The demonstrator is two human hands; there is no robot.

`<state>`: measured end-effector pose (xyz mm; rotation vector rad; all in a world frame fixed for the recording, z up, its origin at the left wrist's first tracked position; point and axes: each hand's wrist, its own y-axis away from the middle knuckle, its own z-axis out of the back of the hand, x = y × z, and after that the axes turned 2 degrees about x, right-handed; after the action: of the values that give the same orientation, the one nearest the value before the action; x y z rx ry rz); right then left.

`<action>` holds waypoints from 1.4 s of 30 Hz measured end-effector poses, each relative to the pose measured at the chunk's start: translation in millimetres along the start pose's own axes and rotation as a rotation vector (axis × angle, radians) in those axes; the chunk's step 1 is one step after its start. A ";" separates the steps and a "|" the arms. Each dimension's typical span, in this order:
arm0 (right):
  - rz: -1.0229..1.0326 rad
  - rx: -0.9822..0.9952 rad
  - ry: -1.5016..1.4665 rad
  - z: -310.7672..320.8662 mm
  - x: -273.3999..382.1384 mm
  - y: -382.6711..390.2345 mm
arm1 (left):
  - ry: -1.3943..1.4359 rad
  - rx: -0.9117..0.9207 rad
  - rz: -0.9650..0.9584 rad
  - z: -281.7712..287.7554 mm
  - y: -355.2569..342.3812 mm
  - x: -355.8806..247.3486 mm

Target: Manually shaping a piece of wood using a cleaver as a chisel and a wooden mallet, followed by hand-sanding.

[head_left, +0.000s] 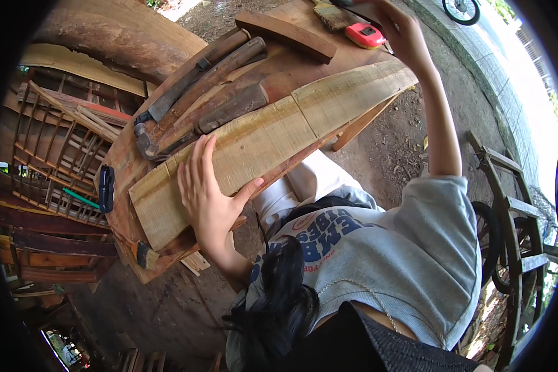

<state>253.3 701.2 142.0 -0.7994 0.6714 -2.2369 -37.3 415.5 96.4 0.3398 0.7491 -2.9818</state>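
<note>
A long pale wooden board (260,146) lies across the wooden table (125,162), with a thin line marked across it. My left hand (211,192) rests on the board near its left end, fingers stretched over its face and thumb apart. At the upper right, my right hand (403,31) is raised beside a red tape measure (364,35). Its fingers curl at the picture's upper edge around something dark, which is partly cut off. A wide brush (332,15) lies close to that hand. Beyond the board is a hammer (146,142).
Several wooden-handled tools, including a flat-bladed one (173,96), lie behind the board. A brown wood block (285,36) sits farther back. A black object (106,189) and a paintbrush (146,255) lie at the table's left edge. A wooden ladder (521,204) stands at right.
</note>
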 end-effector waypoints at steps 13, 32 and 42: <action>0.034 -0.207 0.164 -31.5 24.7 141.4 | 0.001 0.044 0.013 5.6 -2.8 0.7; 0.161 -0.274 0.084 -48.5 30.3 140.5 | -0.116 0.107 0.055 2.6 -1.3 1.0; 0.307 -0.118 -0.150 -88.2 139.4 157.9 | -0.093 0.123 0.047 -3.1 -4.5 -0.4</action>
<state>173.7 518.9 30.0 -0.8496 0.8007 -1.8569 -36.8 420.9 95.9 0.2189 0.5433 -2.9819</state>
